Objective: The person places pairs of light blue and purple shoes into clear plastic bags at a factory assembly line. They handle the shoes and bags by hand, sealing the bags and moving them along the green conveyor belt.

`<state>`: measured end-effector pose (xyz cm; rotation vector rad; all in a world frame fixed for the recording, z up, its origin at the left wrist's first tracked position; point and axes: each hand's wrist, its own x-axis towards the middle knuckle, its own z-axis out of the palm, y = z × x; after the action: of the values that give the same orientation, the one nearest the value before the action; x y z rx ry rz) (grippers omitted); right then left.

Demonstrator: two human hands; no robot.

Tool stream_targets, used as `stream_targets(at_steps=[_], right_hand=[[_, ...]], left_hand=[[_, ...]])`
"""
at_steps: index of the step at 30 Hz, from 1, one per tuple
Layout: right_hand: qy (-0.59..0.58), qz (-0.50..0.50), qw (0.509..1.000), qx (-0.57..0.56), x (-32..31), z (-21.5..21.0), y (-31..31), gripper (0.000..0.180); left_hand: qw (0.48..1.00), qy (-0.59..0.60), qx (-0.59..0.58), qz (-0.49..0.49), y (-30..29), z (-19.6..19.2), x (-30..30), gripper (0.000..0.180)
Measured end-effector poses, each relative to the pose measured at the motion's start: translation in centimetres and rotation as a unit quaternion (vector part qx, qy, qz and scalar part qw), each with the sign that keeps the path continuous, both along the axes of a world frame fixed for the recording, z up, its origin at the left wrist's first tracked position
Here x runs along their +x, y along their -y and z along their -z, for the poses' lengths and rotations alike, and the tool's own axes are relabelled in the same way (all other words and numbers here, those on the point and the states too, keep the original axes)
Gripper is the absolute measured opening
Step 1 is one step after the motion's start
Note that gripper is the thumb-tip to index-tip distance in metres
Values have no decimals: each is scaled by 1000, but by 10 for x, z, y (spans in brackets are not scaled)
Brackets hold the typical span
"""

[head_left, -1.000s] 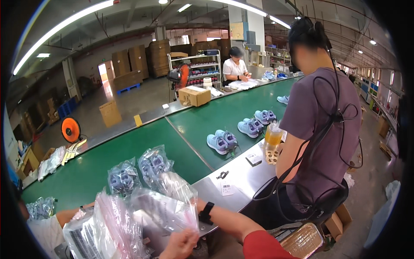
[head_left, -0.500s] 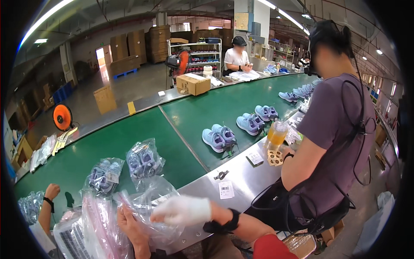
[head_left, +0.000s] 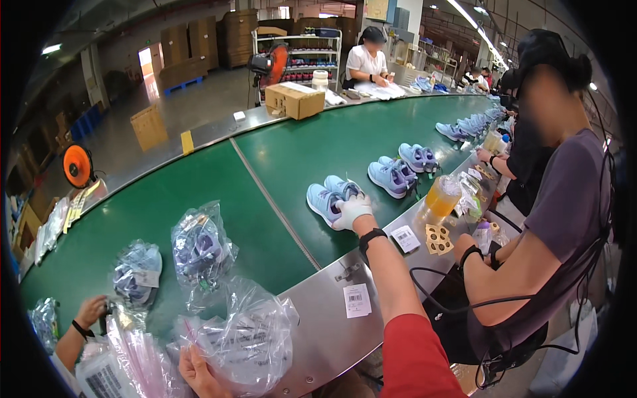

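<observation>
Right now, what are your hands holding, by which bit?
The left hand holds a clear bag by its edge; the right hand touches light-blue shoes near the heels, grip unclear.

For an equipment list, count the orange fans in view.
2: one fan beyond the belt, at the picture's left; the other fan by the rack, beyond the carton. More may be hidden.

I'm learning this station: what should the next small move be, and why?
Probably grip and lift the light-blue sneakers: the gloved right hand touches that pair, while the left hand holds a clear plastic bag with no shoes visible inside.
</observation>
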<state>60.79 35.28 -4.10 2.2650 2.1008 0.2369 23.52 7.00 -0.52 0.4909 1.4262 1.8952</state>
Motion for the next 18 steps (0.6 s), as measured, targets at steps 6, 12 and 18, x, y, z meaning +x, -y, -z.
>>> stream_targets(at_steps=[6,12,18], right_hand=[[-45,-28,998,-20,-8,0,20,50],[-608,19,793,33,-44,-56,82,43],[-920,-179,342,61,-89,-78,209,80]], left_hand=[[985,-92,20,142,7,-17,4,15],[988,-99,34,112,8,-36,15,17],[987,-67,94,112,12,-62,18,16]])
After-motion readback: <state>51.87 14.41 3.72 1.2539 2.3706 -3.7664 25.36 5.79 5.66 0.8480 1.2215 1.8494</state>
